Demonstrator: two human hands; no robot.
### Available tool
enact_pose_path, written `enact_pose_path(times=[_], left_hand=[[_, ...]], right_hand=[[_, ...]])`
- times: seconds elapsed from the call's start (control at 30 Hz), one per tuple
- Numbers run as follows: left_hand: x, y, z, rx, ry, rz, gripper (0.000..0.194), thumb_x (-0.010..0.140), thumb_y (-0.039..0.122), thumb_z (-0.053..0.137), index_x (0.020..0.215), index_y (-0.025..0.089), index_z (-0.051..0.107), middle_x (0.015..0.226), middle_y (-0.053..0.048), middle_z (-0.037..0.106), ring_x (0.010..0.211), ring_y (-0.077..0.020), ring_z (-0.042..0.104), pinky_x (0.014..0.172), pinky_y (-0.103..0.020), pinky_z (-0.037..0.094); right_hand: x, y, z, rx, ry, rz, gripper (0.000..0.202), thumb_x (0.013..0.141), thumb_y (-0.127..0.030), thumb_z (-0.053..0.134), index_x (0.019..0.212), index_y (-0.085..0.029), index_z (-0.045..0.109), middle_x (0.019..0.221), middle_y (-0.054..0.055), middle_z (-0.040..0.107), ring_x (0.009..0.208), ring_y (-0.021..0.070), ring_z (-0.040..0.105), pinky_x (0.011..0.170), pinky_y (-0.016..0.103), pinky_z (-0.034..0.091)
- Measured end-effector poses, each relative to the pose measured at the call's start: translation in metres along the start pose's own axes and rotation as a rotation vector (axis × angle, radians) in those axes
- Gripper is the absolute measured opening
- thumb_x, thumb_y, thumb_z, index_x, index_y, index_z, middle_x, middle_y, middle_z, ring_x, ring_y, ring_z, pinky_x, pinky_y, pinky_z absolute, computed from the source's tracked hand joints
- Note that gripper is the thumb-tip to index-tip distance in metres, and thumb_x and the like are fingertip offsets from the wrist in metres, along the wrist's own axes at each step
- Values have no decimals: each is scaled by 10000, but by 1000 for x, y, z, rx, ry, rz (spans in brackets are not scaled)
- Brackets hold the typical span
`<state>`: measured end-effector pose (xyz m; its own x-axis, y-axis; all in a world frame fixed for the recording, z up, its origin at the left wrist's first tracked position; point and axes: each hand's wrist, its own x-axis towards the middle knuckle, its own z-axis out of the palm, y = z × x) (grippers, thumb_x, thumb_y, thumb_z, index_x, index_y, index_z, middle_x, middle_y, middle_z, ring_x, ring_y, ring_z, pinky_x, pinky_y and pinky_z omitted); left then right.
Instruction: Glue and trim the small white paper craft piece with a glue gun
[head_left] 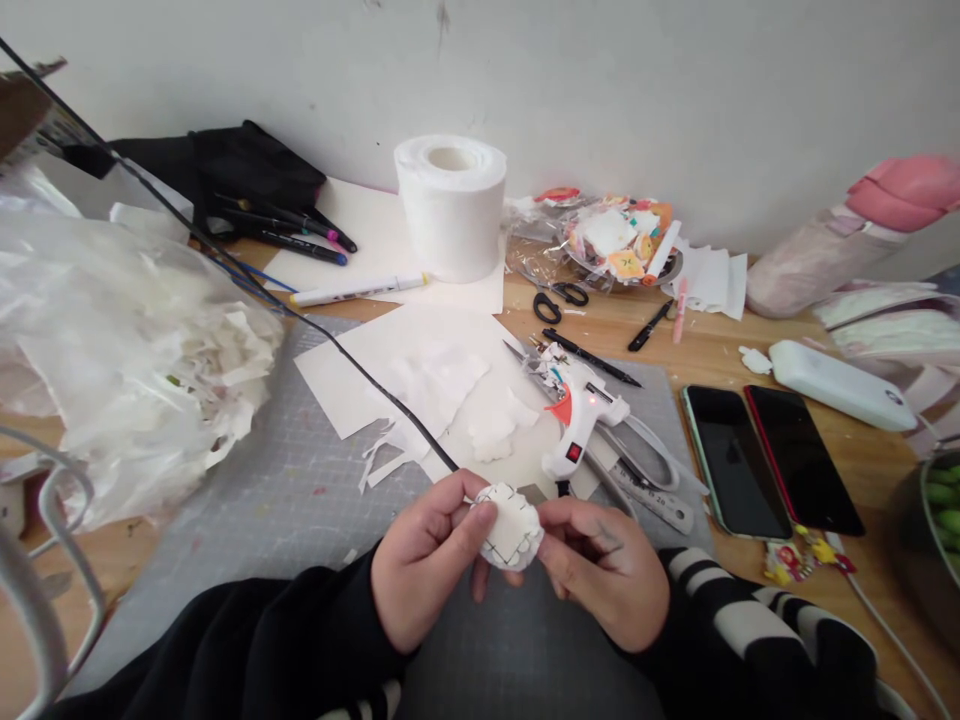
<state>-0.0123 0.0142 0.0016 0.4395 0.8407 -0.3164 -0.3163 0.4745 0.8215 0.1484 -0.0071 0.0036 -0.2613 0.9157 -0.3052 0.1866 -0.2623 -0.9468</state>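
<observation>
A small round white paper piece (512,530) with a ruffled edge and dark drawn lines is held up near the front of the cutting mat. My left hand (431,560) grips it, thumb on its face and fingers behind. My right hand (600,565) pinches its right edge between thumb and fingers. Just beyond lie torn white paper scraps (495,425) on white sheets (352,380). A white hot glue gun (585,415) with an orange trigger and a small lit light rests beyond my right hand, beside a metal ruler (652,500) and scissors (637,450).
A thin black cable (360,370) crosses from upper left toward my left hand. A plastic bag of scraps (172,340) fills the left. A tissue roll (451,210) stands at the back. Two phones (735,460), a power bank (840,383) and a pink-capped bottle (817,255) are on the right.
</observation>
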Motion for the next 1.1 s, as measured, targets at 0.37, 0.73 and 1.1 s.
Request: enact_pose_path(times=[0.37,0.73,1.1], left_hand=[[1,-2,-1,19,-2,4,264,759,383,578,704,132,517,516,-15,653,434,-84,558,362,-137,409],[-2,-2,-2,124,10,4,272,776,409,538,716,147,501,513,-17,634,433,-93,530,369,-162,396],[-5,-3,-6,430,9,61,259,835,410,416,743,174,467,537,-17,628,407,-91,468,390,-189,383]], right_hand=[[2,-3,-1,20,-28,-88,211,785,-308,520,805,-129,630,523,2,583,404,51,433,384,167,356],[2,-4,0,64,-33,-50,202,784,-315,528,788,-140,629,586,18,630,428,50,435,405,176,359],[1,-2,0,37,2,-54,170,752,-285,553,782,-131,618,541,9,594,428,56,410,408,184,332]])
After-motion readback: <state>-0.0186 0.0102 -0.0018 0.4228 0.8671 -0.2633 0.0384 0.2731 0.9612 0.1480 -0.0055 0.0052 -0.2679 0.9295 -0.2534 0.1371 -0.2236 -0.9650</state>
